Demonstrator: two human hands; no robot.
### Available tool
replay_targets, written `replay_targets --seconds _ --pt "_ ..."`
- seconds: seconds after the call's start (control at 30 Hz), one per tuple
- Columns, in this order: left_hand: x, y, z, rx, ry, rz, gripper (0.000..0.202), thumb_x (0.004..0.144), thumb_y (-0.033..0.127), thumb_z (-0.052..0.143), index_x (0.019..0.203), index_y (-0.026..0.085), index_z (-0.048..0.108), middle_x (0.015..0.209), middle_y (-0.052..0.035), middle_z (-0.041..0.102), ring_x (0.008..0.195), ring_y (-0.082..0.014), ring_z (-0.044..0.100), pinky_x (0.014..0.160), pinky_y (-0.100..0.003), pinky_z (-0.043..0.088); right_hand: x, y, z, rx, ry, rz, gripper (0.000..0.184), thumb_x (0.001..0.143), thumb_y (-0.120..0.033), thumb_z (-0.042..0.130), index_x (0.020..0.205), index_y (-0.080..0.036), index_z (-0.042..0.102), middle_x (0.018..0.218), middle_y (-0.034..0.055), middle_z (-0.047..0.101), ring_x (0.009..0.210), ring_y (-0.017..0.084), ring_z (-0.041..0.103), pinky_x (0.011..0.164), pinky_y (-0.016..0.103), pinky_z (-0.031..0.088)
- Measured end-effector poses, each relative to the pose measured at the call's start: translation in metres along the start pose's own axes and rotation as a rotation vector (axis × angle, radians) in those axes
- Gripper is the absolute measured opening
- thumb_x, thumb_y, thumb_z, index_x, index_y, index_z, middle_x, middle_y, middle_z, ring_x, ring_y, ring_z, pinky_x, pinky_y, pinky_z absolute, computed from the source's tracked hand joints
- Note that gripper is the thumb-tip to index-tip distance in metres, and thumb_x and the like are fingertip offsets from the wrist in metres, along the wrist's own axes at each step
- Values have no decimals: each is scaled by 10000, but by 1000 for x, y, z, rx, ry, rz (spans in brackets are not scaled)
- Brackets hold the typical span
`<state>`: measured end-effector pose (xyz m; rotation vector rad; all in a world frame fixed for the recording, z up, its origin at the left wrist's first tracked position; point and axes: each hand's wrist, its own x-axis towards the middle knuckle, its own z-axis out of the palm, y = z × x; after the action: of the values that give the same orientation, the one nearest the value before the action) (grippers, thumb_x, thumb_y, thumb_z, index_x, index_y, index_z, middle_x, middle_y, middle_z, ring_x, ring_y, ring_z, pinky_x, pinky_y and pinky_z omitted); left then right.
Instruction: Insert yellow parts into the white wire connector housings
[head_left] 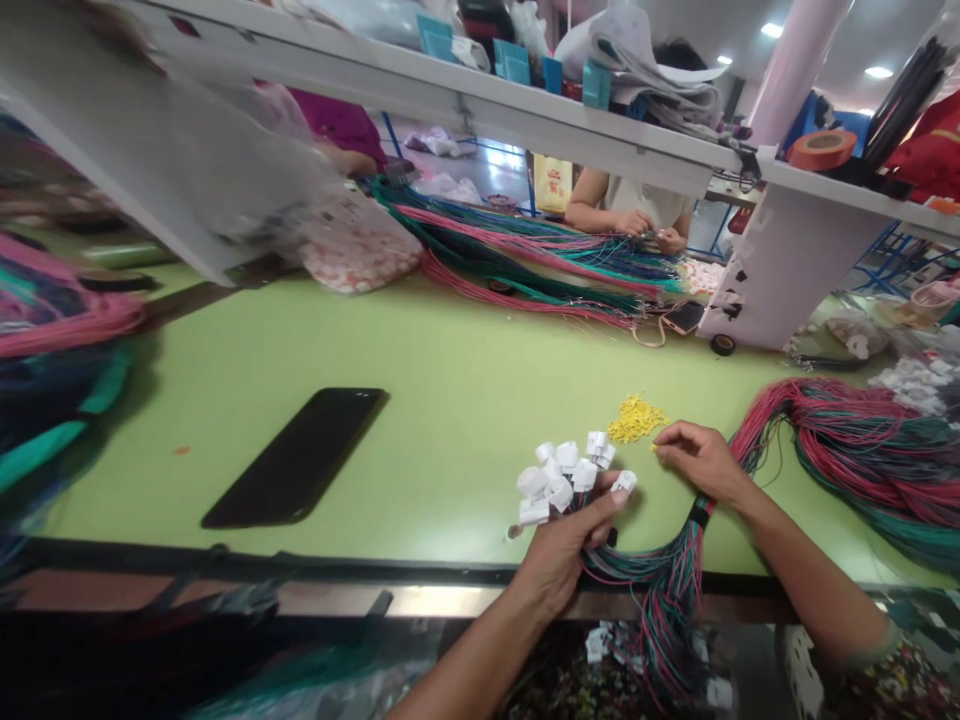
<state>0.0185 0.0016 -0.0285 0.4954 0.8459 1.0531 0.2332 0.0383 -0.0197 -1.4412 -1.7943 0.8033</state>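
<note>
My left hand [574, 530] is closed around several wires that end in white plastic connectors [559, 475]. One white connector [623, 484] stands apart, pinched between its thumb and finger. To the right, my right hand [701, 460] pinches a tiny yellow piece [655, 447] between thumb and fingertip. Just beyond it lies a heap of small yellow pieces [636, 418] on the green tabletop [450, 350]. From the left hand the wires run to a thick bundle [675, 570] wrapped with black tape [701, 512], which passes beneath my right forearm.
A black phone [296, 460] lies left of my hands. Red and green wire bundles [862, 460] spread at the right, and more pink and green wires [52, 310] at the left. A shelf [420, 85] crosses above; behind it a co-worker's hands [652, 230] are at long wires [517, 245].
</note>
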Motion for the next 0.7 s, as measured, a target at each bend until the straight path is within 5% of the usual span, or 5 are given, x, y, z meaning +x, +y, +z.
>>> replay_targets --seconds 0.2,0.37,0.7 --pt "-1 3 -1 -87 -51 -41 283 614 310 914 812 172 766 760 -30 712 435 -6 312 427 -195 225 -14 -30 11 432 -117 -74 174 847 -377 746 883 -209 727 821 24 709 754 155 665 728 322 552" --pt "0 2 -2 -118 -63 -80 295 605 304 922 801 174 744 518 73 517 405 -5 292 426 -183 212 -14 -33 18 244 -29 -244 105 890 -332 710 883 -236 751 833 31 688 803 172 638 736 342 544" --pt "1 0 -1 -82 0 -54 353 567 294 942 849 160 776 562 59 561 417 -5 311 428 -180 218 -20 -44 12 -130 0 -492 151 938 -202 608 988 -261 738 891 59 721 826 196 669 743 357 564"
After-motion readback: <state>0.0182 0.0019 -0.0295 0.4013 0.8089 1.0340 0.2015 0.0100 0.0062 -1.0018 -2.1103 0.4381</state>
